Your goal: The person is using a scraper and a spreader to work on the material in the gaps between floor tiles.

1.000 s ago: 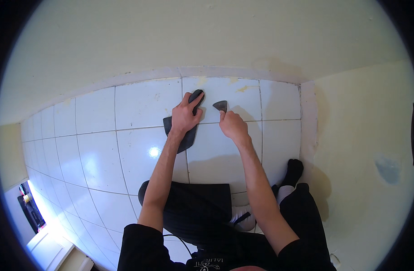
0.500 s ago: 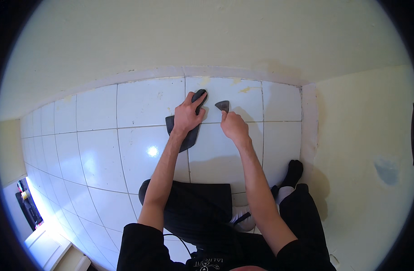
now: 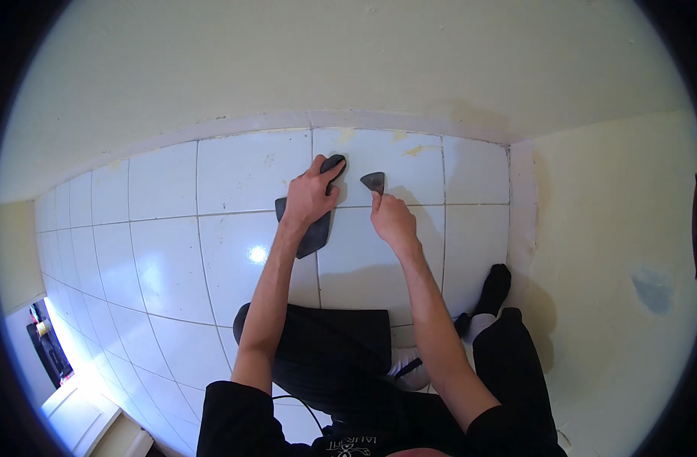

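My left hand (image 3: pixel 310 196) is closed round a black dustpan (image 3: pixel 314 238), one finger stretched along its rounded handle. The handle slants away toward the wall, while the broad pan shows beneath my wrist, partly covered by the hand and forearm. To the right, my right hand (image 3: pixel 394 219) grips a scraper (image 3: pixel 373 182), a small tool with a dark, flared blade tilted up to the left. Its handle is hidden in the fist. Whether the blade touches the tile I cannot tell. Yellowish smears (image 3: pixel 419 150) mark the white floor tiles (image 3: pixel 249 171) beyond the blade.
A pale wall (image 3: pixel 348 61) with a low skirting strip runs across the far side, and another wall (image 3: pixel 607 228) closes off the right. My bent knee (image 3: pixel 325 335) and a black-socked foot (image 3: pixel 497 286) are near the floor. A white panelled piece (image 3: pixel 82 415) stands at lower left.
My left hand and the dustpan have shifted slightly left and nearer to me. My right hand and the scraper have also come a little nearer. Both grips stay the same.
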The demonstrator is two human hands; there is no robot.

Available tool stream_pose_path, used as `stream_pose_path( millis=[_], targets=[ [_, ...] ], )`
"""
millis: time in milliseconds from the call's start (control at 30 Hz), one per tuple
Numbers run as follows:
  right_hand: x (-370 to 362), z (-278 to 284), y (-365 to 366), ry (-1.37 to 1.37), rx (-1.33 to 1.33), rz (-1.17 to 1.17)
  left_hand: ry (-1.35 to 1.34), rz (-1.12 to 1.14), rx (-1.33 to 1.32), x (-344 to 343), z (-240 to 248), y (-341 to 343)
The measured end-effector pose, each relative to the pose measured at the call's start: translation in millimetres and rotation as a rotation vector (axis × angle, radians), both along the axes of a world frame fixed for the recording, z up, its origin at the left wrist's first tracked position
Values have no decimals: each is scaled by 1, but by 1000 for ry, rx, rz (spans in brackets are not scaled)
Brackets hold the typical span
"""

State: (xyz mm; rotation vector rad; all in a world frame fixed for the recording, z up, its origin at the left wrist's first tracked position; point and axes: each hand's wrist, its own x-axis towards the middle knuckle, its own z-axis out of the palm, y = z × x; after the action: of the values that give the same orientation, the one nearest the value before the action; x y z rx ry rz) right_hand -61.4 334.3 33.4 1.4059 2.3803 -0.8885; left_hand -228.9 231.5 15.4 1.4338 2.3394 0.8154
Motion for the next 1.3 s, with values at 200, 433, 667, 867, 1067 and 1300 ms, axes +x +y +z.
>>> stream_pose_path(
  millis=[200, 433, 667, 867, 1067, 1300],
  targets=[
    [4, 2, -20, 3, -47, -19, 40, 35, -33, -12, -3, -10],
    [-10, 6, -18, -16, -6, 32, 126, 24, -22, 6, -11, -1],
    [-19, 5, -19, -1, 23, 20, 121, 25, -24, 8, -15, 0],
    [-21, 8, -23, -49, -43, 42, 56, 30, -90, 5, -14, -2],
    [-19, -9, -24, 30, 40, 47, 63, 32, -82, 6, -13, -1],
    [-7, -19, -41, 42, 74, 5, 63, 60, -18, 7, -17, -1]
  ],
)
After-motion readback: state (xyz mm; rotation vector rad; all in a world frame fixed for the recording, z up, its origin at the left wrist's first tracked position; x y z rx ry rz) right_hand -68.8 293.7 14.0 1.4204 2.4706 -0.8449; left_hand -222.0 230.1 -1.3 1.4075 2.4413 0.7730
